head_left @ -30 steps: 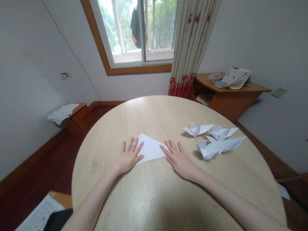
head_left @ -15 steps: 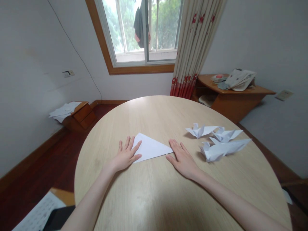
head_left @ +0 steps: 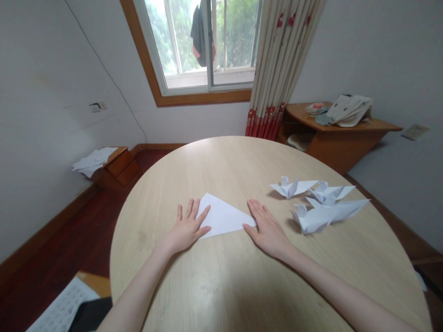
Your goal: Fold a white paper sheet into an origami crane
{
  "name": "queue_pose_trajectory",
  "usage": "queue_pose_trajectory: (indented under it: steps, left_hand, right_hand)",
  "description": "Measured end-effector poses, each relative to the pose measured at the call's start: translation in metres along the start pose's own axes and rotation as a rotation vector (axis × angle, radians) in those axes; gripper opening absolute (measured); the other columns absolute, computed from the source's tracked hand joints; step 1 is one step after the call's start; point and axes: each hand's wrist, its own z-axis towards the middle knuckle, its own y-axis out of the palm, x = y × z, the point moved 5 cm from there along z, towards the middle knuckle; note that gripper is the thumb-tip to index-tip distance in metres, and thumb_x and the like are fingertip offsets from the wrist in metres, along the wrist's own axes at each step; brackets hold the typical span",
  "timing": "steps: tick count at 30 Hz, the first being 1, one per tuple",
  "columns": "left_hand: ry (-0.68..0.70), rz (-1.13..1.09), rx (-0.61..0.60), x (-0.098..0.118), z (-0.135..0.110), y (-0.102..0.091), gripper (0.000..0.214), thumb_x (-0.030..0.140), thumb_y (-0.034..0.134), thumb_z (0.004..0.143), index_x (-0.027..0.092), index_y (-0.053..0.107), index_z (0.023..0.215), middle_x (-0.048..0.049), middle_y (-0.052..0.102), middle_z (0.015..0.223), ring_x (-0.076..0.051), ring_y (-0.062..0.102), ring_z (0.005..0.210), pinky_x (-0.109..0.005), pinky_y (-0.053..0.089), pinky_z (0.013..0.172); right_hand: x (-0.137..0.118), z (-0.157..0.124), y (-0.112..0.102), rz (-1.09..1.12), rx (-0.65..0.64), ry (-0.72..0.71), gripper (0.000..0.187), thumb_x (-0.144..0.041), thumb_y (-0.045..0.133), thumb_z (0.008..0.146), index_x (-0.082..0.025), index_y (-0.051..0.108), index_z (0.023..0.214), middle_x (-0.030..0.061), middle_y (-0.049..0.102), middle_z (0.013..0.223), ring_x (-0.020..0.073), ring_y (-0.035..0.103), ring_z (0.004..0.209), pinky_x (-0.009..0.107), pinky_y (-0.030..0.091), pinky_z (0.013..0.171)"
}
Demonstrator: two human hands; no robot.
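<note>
A folded sheet of white paper (head_left: 224, 217) lies flat on the round wooden table (head_left: 221, 161), shaped like a kite with its narrow tip to the right. My left hand (head_left: 188, 228) rests on its left end, fingers spread, covering that corner. At the narrow right tip lies my right hand (head_left: 268, 230), palm down with the fingers stretched out and the thumb held apart, touching the paper's end. Several white origami birds (head_left: 325, 216) stand to the right of my right hand.
A low wooden cabinet (head_left: 117, 167) with papers on top stands left of the table. At the back right is a wooden desk (head_left: 360, 133) with a cloth bag (head_left: 349, 109). A chair or stool with a printed sheet (head_left: 64, 304) sits at the lower left.
The view has shifted slightly, so the table's contents appear a little further right. My right thumb now lies nearer the paper's tip. Both hands stay flat, and the paper keeps its shape.
</note>
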Motion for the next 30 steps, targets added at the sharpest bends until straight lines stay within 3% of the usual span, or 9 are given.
queue_pose_trajectory:
  steps: [7,13,21,26,30]
  left_hand:
    - [-0.051,0.016,-0.041,0.003,0.000,0.001,0.060,0.052,0.028,0.098,0.027,0.012,0.151,-0.0136,-0.003,0.157,-0.034,-0.009,0.143,-0.064,0.001,0.110]
    - [-0.043,0.005,-0.033,0.003,0.000,0.004,0.060,0.052,0.027,0.098,0.028,0.011,0.151,-0.0144,-0.002,0.157,-0.034,-0.010,0.143,-0.065,0.001,0.109]
    - [-0.036,-0.009,-0.026,0.003,-0.001,0.005,0.061,0.053,0.028,0.098,0.029,0.011,0.151,-0.0134,-0.003,0.158,-0.034,-0.010,0.143,-0.064,0.002,0.110]
    - [-0.014,-0.021,0.000,0.001,0.000,0.006,0.060,0.053,0.028,0.098,0.031,0.011,0.151,-0.0120,-0.001,0.158,-0.034,-0.008,0.143,-0.064,0.003,0.110]
    - [-0.004,-0.031,-0.013,0.001,0.000,0.004,0.059,0.053,0.027,0.098,0.030,0.012,0.151,-0.0130,-0.004,0.157,-0.034,-0.010,0.143,-0.063,0.003,0.110]
  right_hand:
    - [-0.006,-0.001,0.001,-0.058,-0.017,0.005,0.074,-0.051,0.040,0.091,-0.002,0.029,0.145,0.0217,0.033,0.149,0.0305,0.025,0.140,0.050,0.024,0.115]
    - [-0.004,-0.001,0.004,-0.061,-0.005,0.012,0.078,-0.054,0.040,0.091,-0.003,0.024,0.147,0.0226,0.033,0.149,0.0309,0.024,0.140,0.051,0.026,0.113]
    - [0.004,-0.003,0.007,0.005,0.020,-0.011,0.068,-0.041,0.040,0.093,-0.011,0.018,0.151,0.0183,0.032,0.150,0.0278,0.024,0.141,0.051,0.024,0.114]
    - [0.017,-0.003,0.005,0.218,0.008,0.017,0.064,-0.026,0.040,0.092,-0.022,0.016,0.151,0.0104,0.024,0.155,0.0231,0.020,0.142,0.050,0.021,0.115]
    - [0.027,-0.001,0.000,0.396,-0.054,0.044,0.066,-0.015,0.039,0.087,-0.025,0.023,0.150,0.0070,0.016,0.157,0.0197,0.016,0.143,0.049,0.019,0.115]
